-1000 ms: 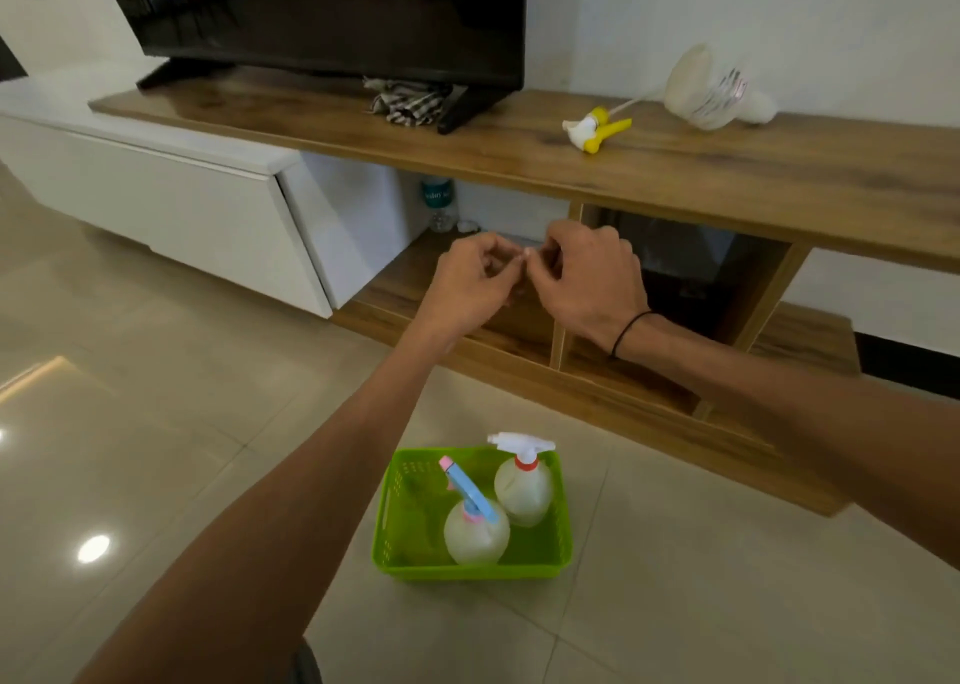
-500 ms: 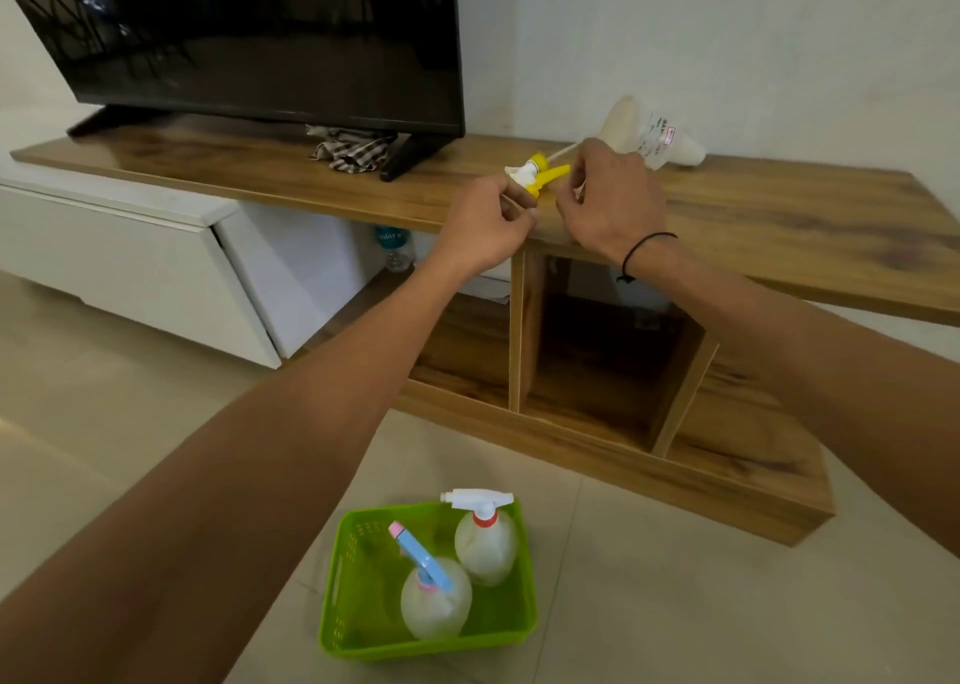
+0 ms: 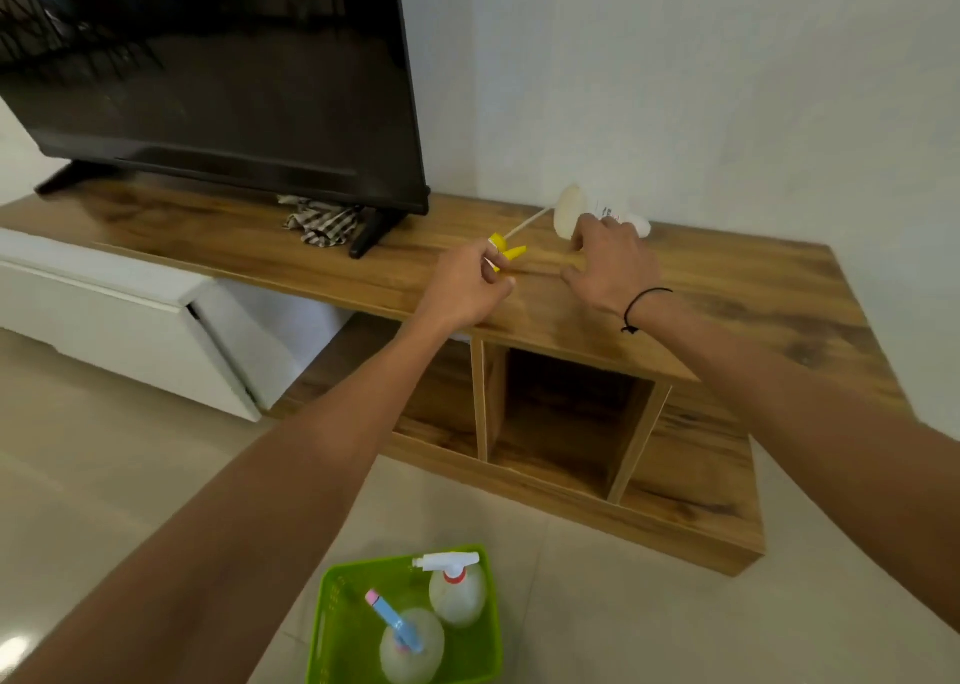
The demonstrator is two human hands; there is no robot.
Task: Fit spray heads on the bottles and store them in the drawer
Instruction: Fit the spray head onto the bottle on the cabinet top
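A yellow spray head (image 3: 511, 252) with a long white dip tube lies on the wooden TV shelf (image 3: 727, 288). My left hand (image 3: 467, 288) is closed on its near end. A pale bottle (image 3: 571, 208) without a head lies on its side by the wall. My right hand (image 3: 608, 262) hovers over it with fingers spread, fingertips at the bottle's neck end. On the floor, a green basket (image 3: 332, 626) holds two bottles with heads fitted, one white and red (image 3: 454, 585), one blue and pink (image 3: 402, 636).
A black TV (image 3: 218, 70) stands on the shelf's left half, a checked cloth (image 3: 319, 221) at its foot. A white drawer unit (image 3: 130, 320) sits left, below the shelf. Open wooden cubbies (image 3: 566, 423) are under my hands. The floor is glossy tile.
Both hands rose from in front of the cubbies to the shelf top. The left closed on the yellow spray head and the right spread over the lying bottle. The view moved closer.
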